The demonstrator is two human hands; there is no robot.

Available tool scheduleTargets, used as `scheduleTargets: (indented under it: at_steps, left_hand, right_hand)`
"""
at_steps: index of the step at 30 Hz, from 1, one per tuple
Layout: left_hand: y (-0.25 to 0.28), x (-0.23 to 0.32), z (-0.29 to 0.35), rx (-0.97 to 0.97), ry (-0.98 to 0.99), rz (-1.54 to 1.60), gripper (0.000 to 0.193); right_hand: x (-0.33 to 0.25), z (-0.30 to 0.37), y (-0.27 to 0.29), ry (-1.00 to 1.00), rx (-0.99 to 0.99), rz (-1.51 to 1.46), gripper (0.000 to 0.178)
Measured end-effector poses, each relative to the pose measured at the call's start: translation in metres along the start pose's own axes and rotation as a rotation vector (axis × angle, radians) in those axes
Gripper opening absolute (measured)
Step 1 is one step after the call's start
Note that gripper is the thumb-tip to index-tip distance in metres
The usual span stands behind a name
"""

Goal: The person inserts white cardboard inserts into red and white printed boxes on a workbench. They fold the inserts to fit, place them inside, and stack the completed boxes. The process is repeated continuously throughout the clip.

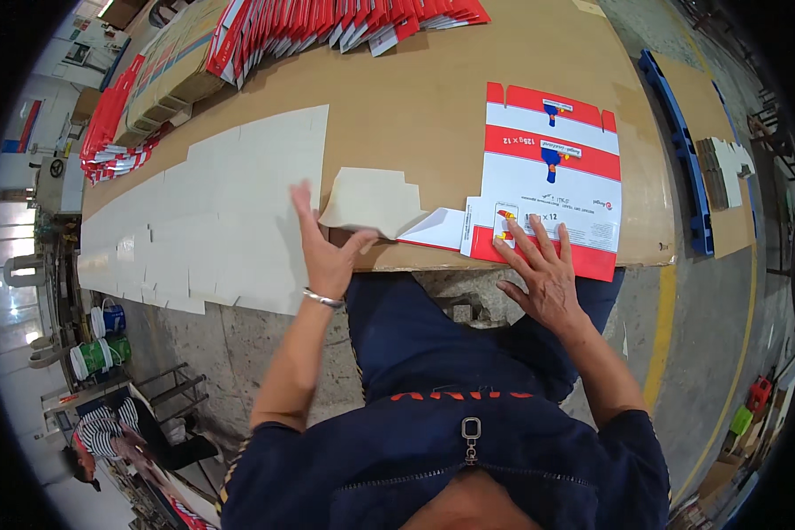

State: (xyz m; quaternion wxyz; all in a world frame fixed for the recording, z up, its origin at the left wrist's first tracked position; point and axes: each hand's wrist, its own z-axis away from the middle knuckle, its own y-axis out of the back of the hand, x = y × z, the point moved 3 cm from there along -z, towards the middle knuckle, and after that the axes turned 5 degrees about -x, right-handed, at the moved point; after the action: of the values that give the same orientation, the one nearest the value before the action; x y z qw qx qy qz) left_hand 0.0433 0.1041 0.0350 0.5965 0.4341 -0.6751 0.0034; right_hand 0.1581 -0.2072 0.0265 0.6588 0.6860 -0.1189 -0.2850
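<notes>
A flat red and white printed carton blank lies at the front of the table. Its left end is turned over, so a plain greyish panel shows there, with a white flap beside it. Flat on the printed face rests my right hand, fingers spread near the lower edge. My left hand, fingers apart, is just left of the greyish panel, its thumb close to the panel's near edge. Nothing shows in its grasp. Left of it, overlapping plain grey-white blanks spread across the table.
Many folded red and white cartons stand in a row along the back of the brown table. A taped cardboard bundle sits at the back left. Rightward, a blue pallet carries stacked card pieces. A person sits at lower left.
</notes>
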Motion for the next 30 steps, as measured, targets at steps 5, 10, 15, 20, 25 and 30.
scheduleTargets:
  at_steps: [5, 10, 15, 20, 25, 30]
  left_hand:
    - [-0.059, -0.027, 0.011, 0.371, 0.260, 0.644, 0.079]
    - [-0.075, -0.010, -0.010, 0.091, 0.381, 0.294, 0.030]
    - [-0.077, 0.025, -0.020, -0.097, -0.509, -0.018, 0.050]
    - [-0.087, 0.020, -0.004, -0.672, -0.622, -0.385, 0.064]
    - [-0.103, 0.029, -0.001, -0.639, -0.565, -0.600, 0.065]
    - [-0.107, 0.028, -0.006, -0.644, -0.522, -0.740, 0.065]
  right_hand:
    - [-0.001, -0.003, -0.001, -0.001, -0.014, -0.028, 0.072]
    - [0.003, -0.002, 0.005, 0.028, -0.032, -0.042, 0.071]
    - [0.020, -0.002, 0.015, 0.141, -0.105, 0.081, 0.069]
    - [0.010, -0.007, 0.032, 0.108, -0.039, 0.056, 0.071]
    - [0.011, -0.003, 0.020, 0.132, -0.030, 0.143, 0.074]
    - [0.008, -0.004, 0.010, 0.117, -0.035, 0.192, 0.076]
